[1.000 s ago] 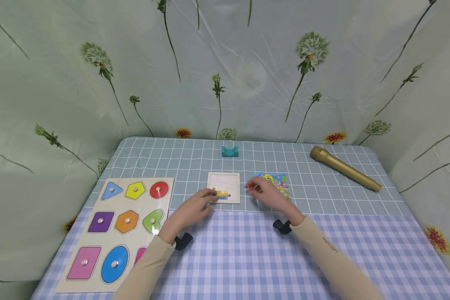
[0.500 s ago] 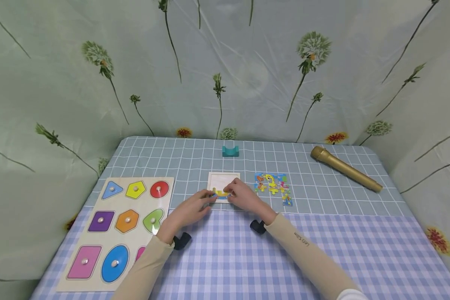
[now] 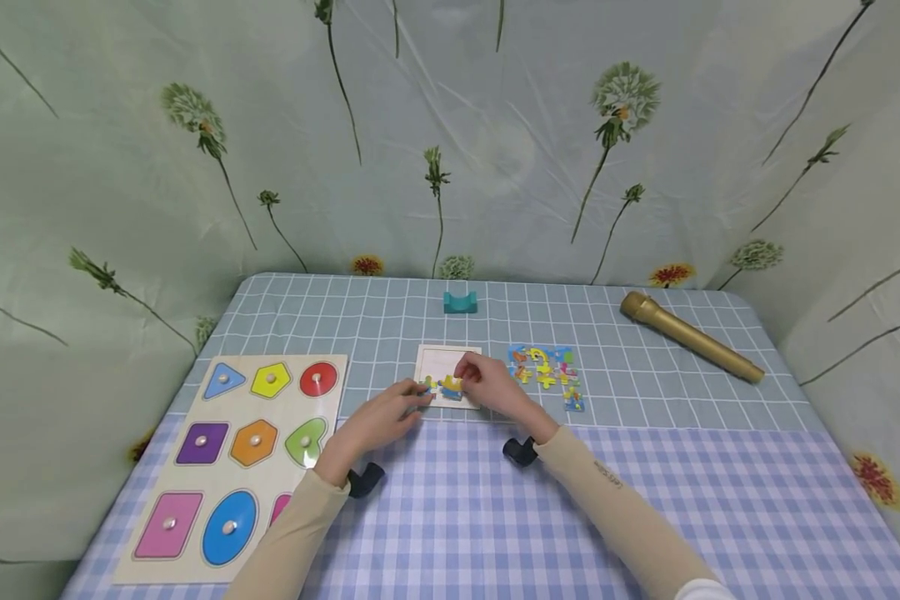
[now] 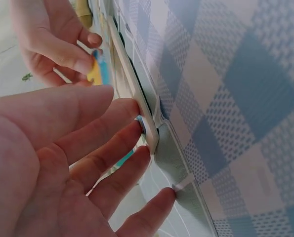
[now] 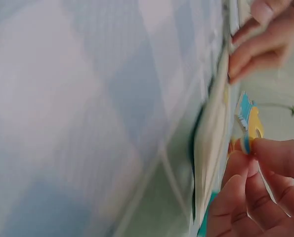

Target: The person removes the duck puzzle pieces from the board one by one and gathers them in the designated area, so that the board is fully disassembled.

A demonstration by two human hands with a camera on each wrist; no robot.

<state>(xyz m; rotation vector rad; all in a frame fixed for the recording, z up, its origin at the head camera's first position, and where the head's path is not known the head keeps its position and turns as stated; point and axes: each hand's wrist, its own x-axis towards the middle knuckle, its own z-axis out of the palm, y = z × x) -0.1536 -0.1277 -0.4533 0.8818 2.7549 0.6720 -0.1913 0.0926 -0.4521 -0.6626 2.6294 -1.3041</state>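
Note:
A small square wooden puzzle tray [image 3: 437, 360] lies in the middle of the table. My right hand [image 3: 497, 390] pinches a yellow-and-blue jigsaw piece [image 5: 253, 121] between thumb and fingers; in the right wrist view it tilts up off the tray. At the tray's front left corner my left hand [image 3: 384, 419] has its fingers spread, the tips resting on the edge in the left wrist view. Beside those fingertips another jigsaw piece [image 3: 428, 384] sits in the tray, partly hidden by them. Right of the tray lie several loose jigsaw pieces [image 3: 544, 367], brightly coloured and close together.
On the left is a large wooden shape board [image 3: 251, 406] with knobbed coloured shapes. A teal curved block [image 3: 461, 303] stands behind the tray, and a golden microphone [image 3: 690, 337] lies at the back right. A flowered curtain [image 3: 510, 150] hangs behind the table.
My right hand has moved left from the loose pieces to the tray and lifted the yellow-and-blue jigsaw piece, now apart from the piece beside it. My left hand has stayed at the corner.

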